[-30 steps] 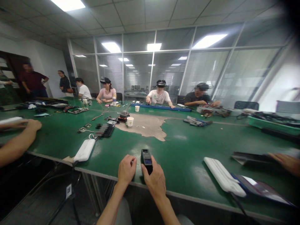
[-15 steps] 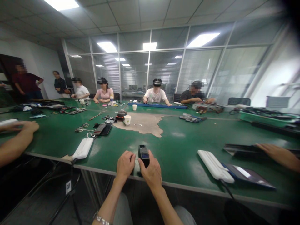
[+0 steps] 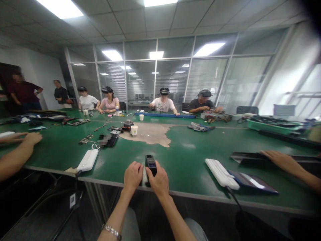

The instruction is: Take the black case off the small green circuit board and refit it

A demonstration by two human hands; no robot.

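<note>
Near the table's front edge, my right hand (image 3: 159,180) is wrapped around a small black box-shaped device (image 3: 150,161) with a little dark display on its upper face. My thumb lies along its left side, the fingers on its right. The device's lower end is partly hidden by the hand. Just to the left, my left hand (image 3: 133,174) rests on the green table (image 3: 185,167) with its fingers curled in. Whatever those fingers may hold is hidden. A narrow gap separates the left hand from the device.
White power banks (image 3: 87,160) with cables lie on both sides, the right one (image 3: 222,174) beside a dark tablet-like panel (image 3: 253,181). Ahead are a paper cup (image 3: 134,130) and gloves (image 3: 200,127). Co-workers' arms (image 3: 22,147) reach in at both sides; several people sit opposite.
The view has tilted up and turned slightly right. My hands and the device keep nearly the same place together; the device sits slightly closer to my left hand.
</note>
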